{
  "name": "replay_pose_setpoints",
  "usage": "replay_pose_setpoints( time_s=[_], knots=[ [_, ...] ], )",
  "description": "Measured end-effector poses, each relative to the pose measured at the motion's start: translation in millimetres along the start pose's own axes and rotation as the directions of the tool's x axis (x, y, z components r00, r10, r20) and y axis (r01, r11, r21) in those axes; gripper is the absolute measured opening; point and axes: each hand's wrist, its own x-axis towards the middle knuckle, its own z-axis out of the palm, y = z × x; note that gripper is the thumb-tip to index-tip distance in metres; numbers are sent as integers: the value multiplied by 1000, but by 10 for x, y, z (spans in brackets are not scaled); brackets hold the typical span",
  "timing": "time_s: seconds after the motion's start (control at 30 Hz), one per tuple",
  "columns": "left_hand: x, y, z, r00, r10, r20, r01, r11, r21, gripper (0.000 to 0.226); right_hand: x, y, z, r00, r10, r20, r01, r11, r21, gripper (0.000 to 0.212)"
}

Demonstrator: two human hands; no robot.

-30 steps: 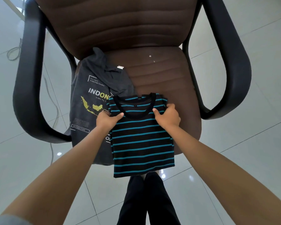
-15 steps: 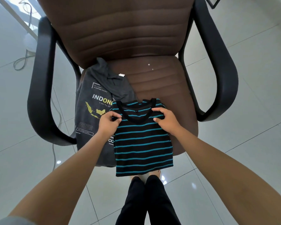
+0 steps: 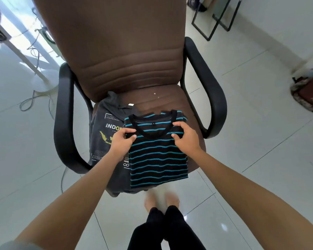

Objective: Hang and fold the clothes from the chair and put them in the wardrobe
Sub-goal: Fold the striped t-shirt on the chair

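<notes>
A black shirt with teal stripes point(image 3: 158, 159) lies folded into a narrow rectangle on the front of the brown chair seat point(image 3: 172, 100), its hem hanging over the seat edge. My left hand point(image 3: 123, 141) pinches its left shoulder next to the collar. My right hand point(image 3: 185, 138) grips the right shoulder in the same way. A dark grey printed T-shirt point(image 3: 105, 130) lies on the left side of the seat, partly under the striped shirt.
The chair has black armrests on the left point(image 3: 63, 123) and right point(image 3: 211, 94). A white fan stand point(image 3: 40, 82) with cables stands on the tiled floor at left. A backpack point(image 3: 309, 94) lies at right, black metal frames point(image 3: 211, 17) at the back.
The camera has risen and pulled back, so more of the chair back and room shows. Both hands keep their grip on the striped shirt's shoulders, and the collar end looks slightly lifted.
</notes>
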Motion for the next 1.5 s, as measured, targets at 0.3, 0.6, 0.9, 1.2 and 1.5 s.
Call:
replay_pose_setpoints(
  time_s=[0.3,0.6,0.9,1.2,1.5],
  knots=[
    [-535,1518,-420,899,398,182,-373,914,-159,33,-450,-1050,-1129,939,-209,-273,249,961,119,49],
    [-1227,3066,-842,638,665,388,-491,739,-460,27,-1471,-2175,-1983,688,-223,-691,397,913,100,48],
    [-2594,3443,-420,280,716,639,-496,678,-542,22,-3445,-2442,-2275,394,-91,-915,287,957,29,49],
    [-4751,2862,410,-212,618,757,-408,648,-644,36,-6060,-2107,-2081,14,-17,-1000,-16,1000,-17,53],
    [-7159,1787,478,-577,414,704,-289,703,-650,34,-8676,-2287,-1256,-318,-66,-946,-353,934,53,55]
  ],
)
